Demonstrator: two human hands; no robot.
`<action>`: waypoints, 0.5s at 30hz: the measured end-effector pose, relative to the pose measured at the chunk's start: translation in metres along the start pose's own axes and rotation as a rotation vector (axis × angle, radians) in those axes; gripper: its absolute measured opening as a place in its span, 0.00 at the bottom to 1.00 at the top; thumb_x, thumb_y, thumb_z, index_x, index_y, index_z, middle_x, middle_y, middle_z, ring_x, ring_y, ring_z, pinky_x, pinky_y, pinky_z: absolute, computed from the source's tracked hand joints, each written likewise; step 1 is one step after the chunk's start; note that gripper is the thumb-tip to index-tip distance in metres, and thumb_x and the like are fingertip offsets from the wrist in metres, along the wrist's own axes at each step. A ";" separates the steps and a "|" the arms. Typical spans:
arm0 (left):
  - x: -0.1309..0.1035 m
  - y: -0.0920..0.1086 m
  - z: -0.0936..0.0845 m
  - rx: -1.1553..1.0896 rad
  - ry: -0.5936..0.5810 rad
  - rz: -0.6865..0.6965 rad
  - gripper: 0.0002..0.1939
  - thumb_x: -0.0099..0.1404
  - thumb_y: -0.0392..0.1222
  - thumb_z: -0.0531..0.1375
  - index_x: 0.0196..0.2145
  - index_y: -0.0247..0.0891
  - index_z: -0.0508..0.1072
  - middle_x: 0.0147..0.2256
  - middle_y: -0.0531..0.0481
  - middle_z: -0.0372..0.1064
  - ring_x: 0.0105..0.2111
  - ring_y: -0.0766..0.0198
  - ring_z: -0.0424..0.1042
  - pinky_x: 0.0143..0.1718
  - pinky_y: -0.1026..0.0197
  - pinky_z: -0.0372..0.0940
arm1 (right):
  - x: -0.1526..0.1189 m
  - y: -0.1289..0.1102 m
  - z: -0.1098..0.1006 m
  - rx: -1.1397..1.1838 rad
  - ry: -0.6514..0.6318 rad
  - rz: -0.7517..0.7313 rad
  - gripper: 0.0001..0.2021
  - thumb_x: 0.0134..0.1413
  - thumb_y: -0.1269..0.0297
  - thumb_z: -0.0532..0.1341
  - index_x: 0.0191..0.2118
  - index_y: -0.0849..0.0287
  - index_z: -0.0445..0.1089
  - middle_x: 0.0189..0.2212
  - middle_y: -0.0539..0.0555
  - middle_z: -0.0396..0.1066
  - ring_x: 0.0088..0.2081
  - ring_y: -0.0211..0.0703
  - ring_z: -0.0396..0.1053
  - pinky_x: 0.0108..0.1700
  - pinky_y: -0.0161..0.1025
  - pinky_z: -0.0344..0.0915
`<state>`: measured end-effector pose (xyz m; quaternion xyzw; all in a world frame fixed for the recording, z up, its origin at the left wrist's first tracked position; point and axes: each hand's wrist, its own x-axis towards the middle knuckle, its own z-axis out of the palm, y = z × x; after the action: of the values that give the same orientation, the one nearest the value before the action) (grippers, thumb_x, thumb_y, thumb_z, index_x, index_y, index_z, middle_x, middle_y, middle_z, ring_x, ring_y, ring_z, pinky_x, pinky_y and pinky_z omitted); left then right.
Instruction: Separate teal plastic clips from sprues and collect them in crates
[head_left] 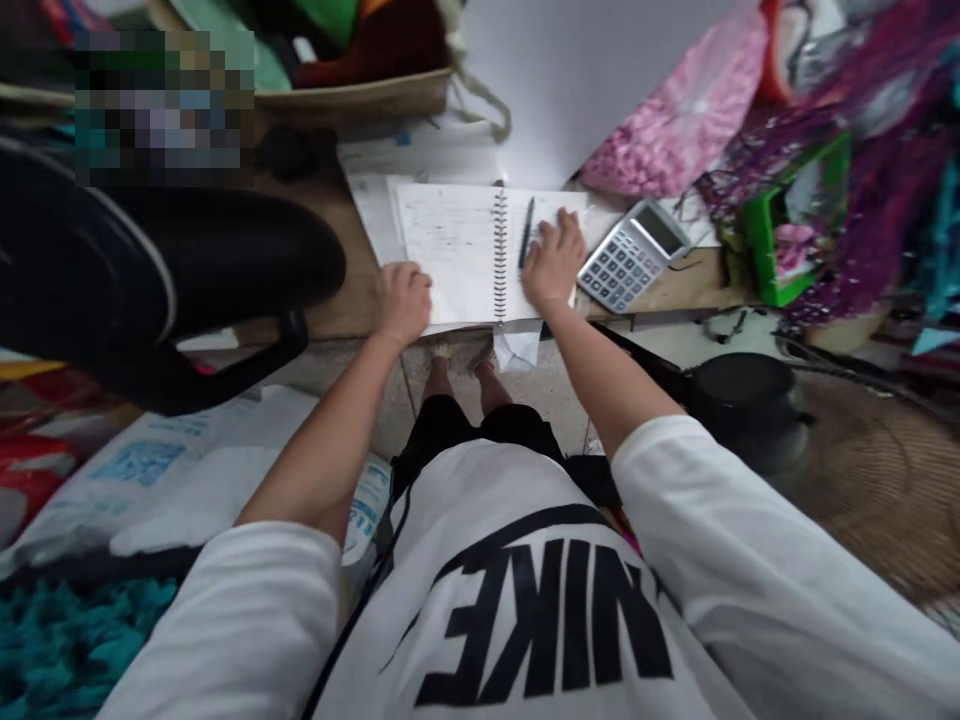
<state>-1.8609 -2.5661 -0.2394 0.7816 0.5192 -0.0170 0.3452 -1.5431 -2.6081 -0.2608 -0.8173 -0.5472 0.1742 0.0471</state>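
Note:
A spiral notebook (457, 235) lies open on the wooden table, with handwriting on its left page. My left hand (405, 302) rests over the lower left edge of that page, fingers slightly bent and not wrapped round anything I can see. On the right page lies my right hand (555, 262), its fingers apart and spread over the paper. A dark pen (527, 232) lies on the same page, just left of my right fingers. The grey calculator (634, 258) sits to the right of this hand, its keys facing up.
Loose papers (367, 205) stick out beneath the notebook. A bag of pink pieces (675, 125) and a green frame-like box (761, 255) stand at the right. A large black machine part (247, 245) juts in from the left. White sacks (187, 450) lie below it.

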 end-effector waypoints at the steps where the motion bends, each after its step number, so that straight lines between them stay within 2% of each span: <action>1: 0.000 0.000 -0.004 -0.024 0.034 -0.062 0.09 0.74 0.35 0.59 0.49 0.40 0.76 0.63 0.27 0.74 0.67 0.31 0.67 0.74 0.25 0.61 | 0.000 -0.004 -0.001 -0.004 -0.015 -0.004 0.28 0.83 0.60 0.49 0.77 0.58 0.72 0.84 0.70 0.61 0.90 0.64 0.48 0.86 0.78 0.54; 5: 0.002 0.007 -0.012 -0.066 0.096 -0.183 0.10 0.73 0.39 0.60 0.51 0.39 0.74 0.66 0.23 0.71 0.72 0.27 0.65 0.78 0.22 0.54 | -0.001 -0.016 -0.004 0.043 -0.030 0.009 0.29 0.82 0.65 0.48 0.78 0.58 0.71 0.85 0.68 0.62 0.91 0.63 0.49 0.87 0.77 0.53; 9: 0.000 0.016 -0.011 0.003 0.082 -0.245 0.14 0.74 0.45 0.60 0.53 0.38 0.76 0.69 0.20 0.71 0.73 0.23 0.64 0.77 0.20 0.53 | -0.004 -0.023 -0.011 0.107 -0.060 0.074 0.30 0.78 0.69 0.50 0.77 0.58 0.73 0.85 0.68 0.61 0.91 0.64 0.50 0.88 0.78 0.51; 15: -0.001 0.023 -0.017 0.032 0.063 -0.282 0.19 0.72 0.50 0.60 0.55 0.39 0.78 0.71 0.21 0.71 0.75 0.22 0.63 0.76 0.20 0.52 | -0.002 -0.029 -0.022 0.187 -0.079 0.091 0.28 0.79 0.65 0.54 0.77 0.56 0.74 0.85 0.67 0.63 0.91 0.66 0.50 0.89 0.80 0.48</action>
<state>-1.8479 -2.5623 -0.2140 0.7064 0.6343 -0.0492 0.3102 -1.5620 -2.5962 -0.2316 -0.8258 -0.4924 0.2584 0.0937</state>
